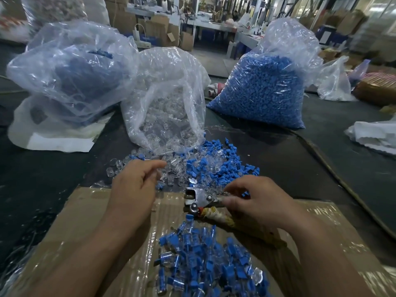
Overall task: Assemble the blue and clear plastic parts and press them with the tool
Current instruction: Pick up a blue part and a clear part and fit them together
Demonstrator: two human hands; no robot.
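The blue and clear parts (214,166) lie loose just beyond the tool (198,200) — light, hard, slippery, best pinched with 2 fingers — the left hand (132,185) is among them, its hold unclear, while the right hand (257,202) grips the tool.

Workshop hall behind a dark counter (321,159)

A long pale worktable (214,25) runs across the back of the hall, strewn with small clutter too blurred to name. Left of it, brown cardboard boxes (158,26) are stacked. Beneath it sit blue crates (206,34). Right of it is another heap of cartons (351,21), with a blue bin (330,36) in front of them. Behind the worktable rise metal frames and racks (225,5). In front of it lies pale grey concrete floor (216,61). Soft, even light brightens the far right corner.
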